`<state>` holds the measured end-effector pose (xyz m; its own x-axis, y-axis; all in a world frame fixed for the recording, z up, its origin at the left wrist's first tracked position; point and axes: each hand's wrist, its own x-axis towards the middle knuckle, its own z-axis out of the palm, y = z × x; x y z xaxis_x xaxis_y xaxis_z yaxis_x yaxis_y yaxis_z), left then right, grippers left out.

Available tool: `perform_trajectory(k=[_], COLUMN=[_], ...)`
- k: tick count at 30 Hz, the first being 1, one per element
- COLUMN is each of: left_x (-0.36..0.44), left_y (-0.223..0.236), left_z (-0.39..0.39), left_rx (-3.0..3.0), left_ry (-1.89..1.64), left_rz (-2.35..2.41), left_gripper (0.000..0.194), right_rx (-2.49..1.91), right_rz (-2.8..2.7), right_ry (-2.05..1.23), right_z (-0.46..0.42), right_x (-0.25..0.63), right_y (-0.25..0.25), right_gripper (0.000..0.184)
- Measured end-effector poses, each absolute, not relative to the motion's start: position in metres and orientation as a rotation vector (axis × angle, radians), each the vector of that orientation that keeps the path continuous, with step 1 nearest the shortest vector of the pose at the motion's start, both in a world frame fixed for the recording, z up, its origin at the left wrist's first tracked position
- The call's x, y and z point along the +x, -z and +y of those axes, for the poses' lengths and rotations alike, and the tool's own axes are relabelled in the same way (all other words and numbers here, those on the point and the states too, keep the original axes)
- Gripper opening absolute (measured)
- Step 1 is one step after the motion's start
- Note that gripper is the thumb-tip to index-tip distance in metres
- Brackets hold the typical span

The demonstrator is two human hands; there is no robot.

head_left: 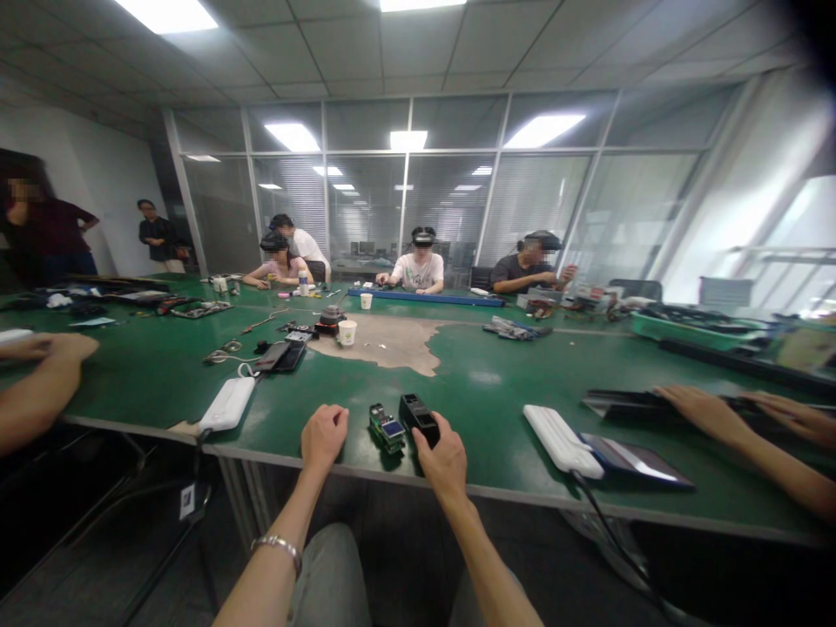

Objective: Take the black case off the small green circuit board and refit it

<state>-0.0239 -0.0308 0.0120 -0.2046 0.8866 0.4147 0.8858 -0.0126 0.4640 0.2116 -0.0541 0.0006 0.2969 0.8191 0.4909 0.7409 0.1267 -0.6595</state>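
Observation:
My right hand (pixel 445 453) is closed around the near end of a black plastic housing (pixel 419 418), a boxy case with openings in its top. Just left of the housing, a green circuit board (pixel 387 428) with a small dark-blue screen lies on the table, apart from both hands. My left hand (pixel 323 438) rests by the table's near edge with its fingers curled in, and nothing shows in it. A metal bracelet circles that wrist.
White power banks (pixel 562 441) with cables lie to either side, one beside a dark tablet (pixel 637 461). Paper cups (pixel 347 333) stand farther back on the green table (pixel 483 392). Co-workers' hands (pixel 709 414) reach in at right and left; several people are across the table.

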Motion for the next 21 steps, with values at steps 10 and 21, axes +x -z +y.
perform_trajectory(k=[10, 21], left_x=[-0.023, -0.023], left_y=[-0.014, -0.014], left_z=[-0.032, -0.032], left_rx=[1.935, 1.944], left_ry=[-1.001, -0.975], left_rz=[2.238, 2.255], left_gripper=[0.029, 0.03], right_rx=[-1.378, -1.471], right_rz=[-1.474, -1.635], right_ry=[-0.223, -0.126], right_z=[-0.062, -0.058], right_x=[0.18, 0.166], right_y=[-0.051, -0.042], right_gripper=[0.054, 0.051])
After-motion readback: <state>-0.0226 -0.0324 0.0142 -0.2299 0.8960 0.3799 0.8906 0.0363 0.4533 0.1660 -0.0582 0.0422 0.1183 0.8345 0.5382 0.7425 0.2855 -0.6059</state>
